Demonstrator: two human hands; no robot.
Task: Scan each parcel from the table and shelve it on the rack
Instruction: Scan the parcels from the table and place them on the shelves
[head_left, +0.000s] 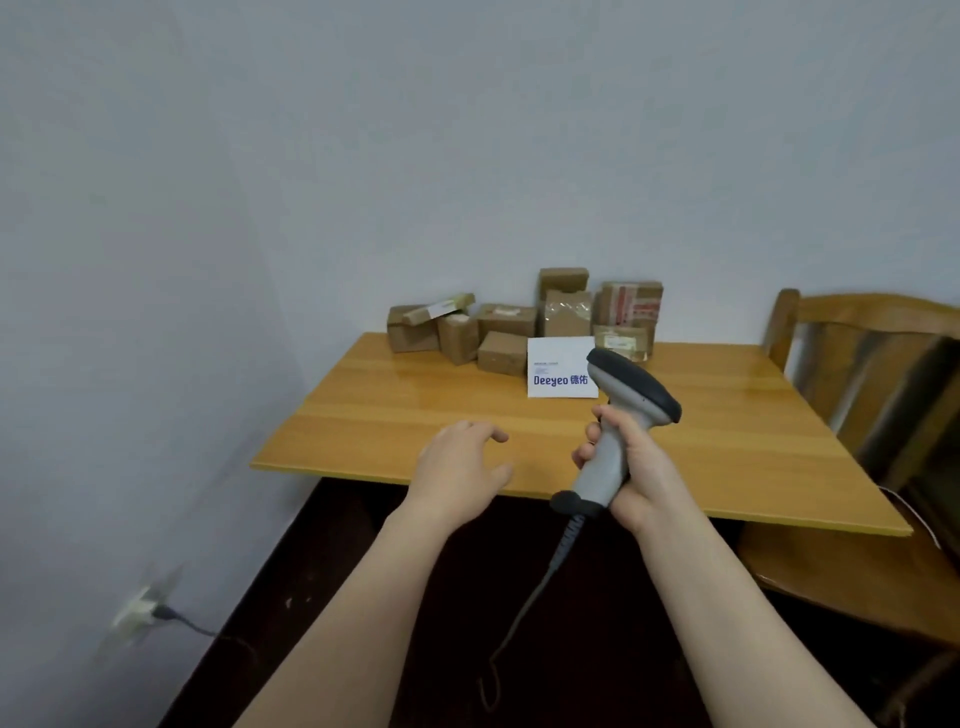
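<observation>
Right hand (631, 467) grips grey scanner (621, 415) by its handle above the worktop (363, 415) near edge. Left hand (460, 467) hovers beside it, fingers spread, holding nothing. Brown parcels (506, 332) and a white parcel (558, 366) are piled along the far edge.

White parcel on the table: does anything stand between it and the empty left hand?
Nothing visible does. Only bare table lies between the left hand and the white parcel. The scanner, held in the right hand, is off to the side.

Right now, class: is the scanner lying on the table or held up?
Held up: the right hand grips the scanner by its handle, above the table.
</observation>
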